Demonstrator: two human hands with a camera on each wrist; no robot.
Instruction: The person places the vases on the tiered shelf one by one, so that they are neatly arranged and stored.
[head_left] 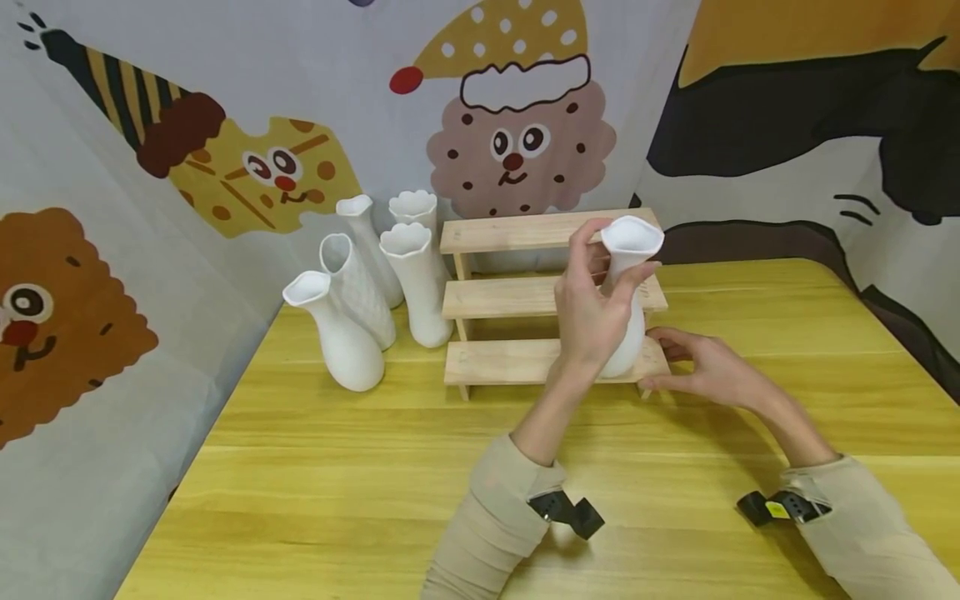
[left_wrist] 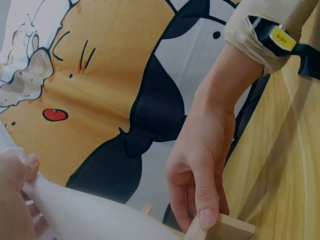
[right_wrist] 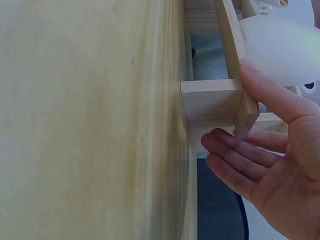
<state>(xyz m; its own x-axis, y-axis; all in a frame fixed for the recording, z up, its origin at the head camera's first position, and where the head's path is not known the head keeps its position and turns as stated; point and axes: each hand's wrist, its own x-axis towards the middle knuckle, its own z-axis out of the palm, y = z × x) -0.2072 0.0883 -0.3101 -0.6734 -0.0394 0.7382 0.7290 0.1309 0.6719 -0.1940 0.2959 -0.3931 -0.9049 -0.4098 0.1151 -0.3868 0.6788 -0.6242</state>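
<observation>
My left hand (head_left: 588, 321) holds a white vase (head_left: 626, 354) by its narrow neck, below the wavy rim. The vase stands upright at the right end of the lowest step of a three-tier wooden stand (head_left: 498, 362). Whether its base bears fully on the step cannot be told. At that same end, my right hand (head_left: 708, 371) grips the lowest board, as the right wrist view also shows: the thumb (right_wrist: 260, 85) lies against the board's edge and the fingers curl behind it. In the left wrist view the vase (left_wrist: 95, 212) fills the lower left.
Several other white vases stand left of the stand, among them a round-bellied one (head_left: 352, 358), a textured one (head_left: 360, 292) and one with a scalloped rim (head_left: 423, 292). A wood-grain table (head_left: 337, 483) carries everything. Behind hangs a cartoon-print cloth (head_left: 375, 100).
</observation>
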